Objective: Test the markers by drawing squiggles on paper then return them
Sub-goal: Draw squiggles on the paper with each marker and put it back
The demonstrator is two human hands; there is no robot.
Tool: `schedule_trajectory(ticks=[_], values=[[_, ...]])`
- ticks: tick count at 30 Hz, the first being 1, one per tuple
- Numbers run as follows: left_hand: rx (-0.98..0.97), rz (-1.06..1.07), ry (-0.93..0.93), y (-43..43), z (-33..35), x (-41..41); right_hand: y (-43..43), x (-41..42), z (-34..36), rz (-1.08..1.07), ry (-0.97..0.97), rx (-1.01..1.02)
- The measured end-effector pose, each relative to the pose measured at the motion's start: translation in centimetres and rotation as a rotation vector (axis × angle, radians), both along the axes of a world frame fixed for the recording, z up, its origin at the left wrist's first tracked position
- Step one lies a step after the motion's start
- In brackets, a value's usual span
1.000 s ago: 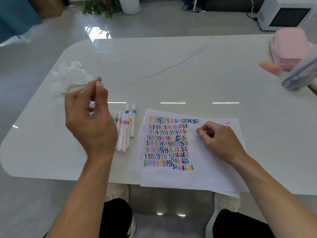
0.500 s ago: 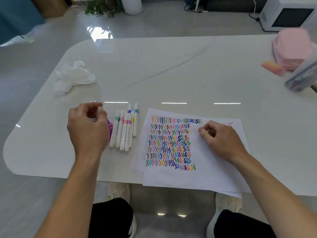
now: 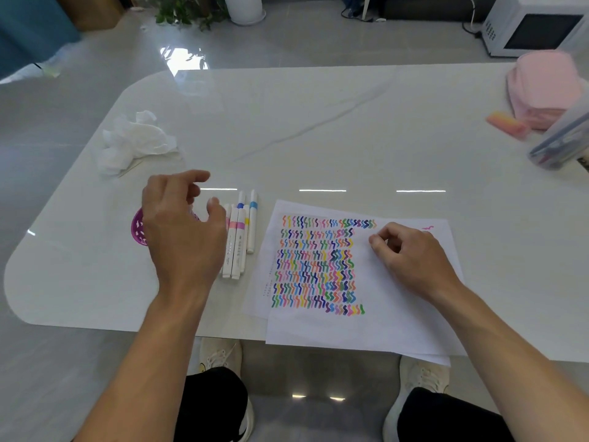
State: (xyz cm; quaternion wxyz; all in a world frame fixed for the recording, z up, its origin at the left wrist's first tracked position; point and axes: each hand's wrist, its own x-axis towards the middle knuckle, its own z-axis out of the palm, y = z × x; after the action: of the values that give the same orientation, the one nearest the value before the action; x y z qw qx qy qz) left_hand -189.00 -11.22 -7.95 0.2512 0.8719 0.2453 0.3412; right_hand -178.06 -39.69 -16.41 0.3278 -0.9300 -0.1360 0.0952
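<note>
Several white markers (image 3: pixel 239 238) with coloured bands lie side by side on the white table (image 3: pixel 318 129), left of the paper (image 3: pixel 376 320). Rows of coloured squiggles (image 3: pixel 315 266) fill the sheet, and one pink squiggle (image 3: pixel 426 228) sits at its top right. My left hand (image 3: pixel 183 231) hovers with loose, spread fingers over a purple perforated holder (image 3: pixel 137 230), which it mostly hides. It holds nothing. My right hand (image 3: pixel 411 258) rests on the paper with curled fingers, thumb against forefinger, and no marker shows in it.
Crumpled white tissue (image 3: pixel 134 142) lies at the back left. At the far right are a pink bag (image 3: pixel 545 86), a pink-orange block (image 3: pixel 507 123) and a clear case of pens (image 3: pixel 562 141). The table's front edge runs just below the paper.
My left hand came down from a raised position, where it pinched a pale-tipped marker, to the purple holder. Its fingers have since spread and hold nothing. The right hand stayed on the paper.
</note>
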Motion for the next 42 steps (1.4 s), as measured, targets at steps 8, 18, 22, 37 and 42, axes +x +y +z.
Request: schedule_trajectory(ticks=[8, 18, 22, 37, 42], values=[[0.037, -0.167, 0.155, -1.3, -1.4, 2.0, 0.0, 0.0, 0.0, 0.004, 0.002, -0.002], [0.049, -0.033, 0.747, -1.9, -4.1, 2.5, -0.1, 0.1, -0.2, 0.008, 0.002, 0.001], [0.046, -0.044, 0.736, -2.4, -4.3, 2.7, -0.2, 0.1, -0.2, 0.015, -0.001, 0.004], [0.091, -0.011, 0.78, -2.5, -4.9, 2.9, -0.1, 0.1, -0.2, 0.01, 0.003, -0.002], [0.078, -0.027, 0.762, -2.6, -5.0, 3.0, -0.1, 0.1, -0.2, 0.003, 0.015, 0.004]])
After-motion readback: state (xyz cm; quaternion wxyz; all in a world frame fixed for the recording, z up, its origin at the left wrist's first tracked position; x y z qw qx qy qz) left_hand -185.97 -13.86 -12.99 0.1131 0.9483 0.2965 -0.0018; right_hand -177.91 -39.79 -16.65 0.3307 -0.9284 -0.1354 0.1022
